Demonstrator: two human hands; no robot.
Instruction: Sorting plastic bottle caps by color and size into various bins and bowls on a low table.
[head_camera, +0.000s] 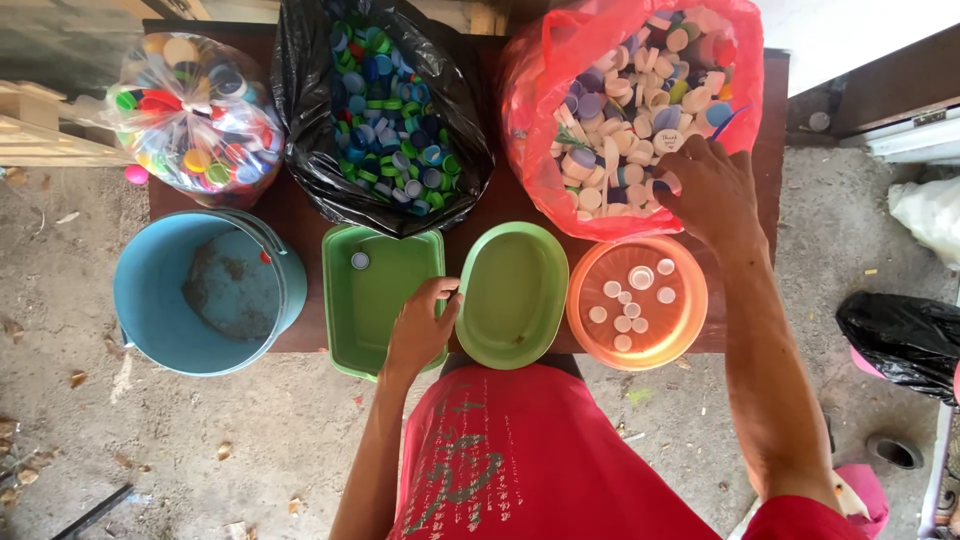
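Several pale bottle caps already lie in the round orange bowl at the right of our brown table, and our right hand reaches over the bowl's far rim into the red plastic bag of white and pastel caps, fingers spread down among them; we cannot tell whether it has closed on one yet. Our left hand rests curled at the gap between the square green tub and the oval green dish, fingertips touching the dish's rim and holding nothing we can see. We judge the work to be at the picking stage: a cap is being sought in the red bag, and the sorting is barely begun, since the tub holds a single cap and the oval dish none. What comes next calls for a pinch on one cap and a short carry back to whichever container suits its colour. Further out, a black bag of blue and green caps stands behind the tub, a clear bag of mixed bright caps at the far left, and a dirty blue bucket beside the tub.
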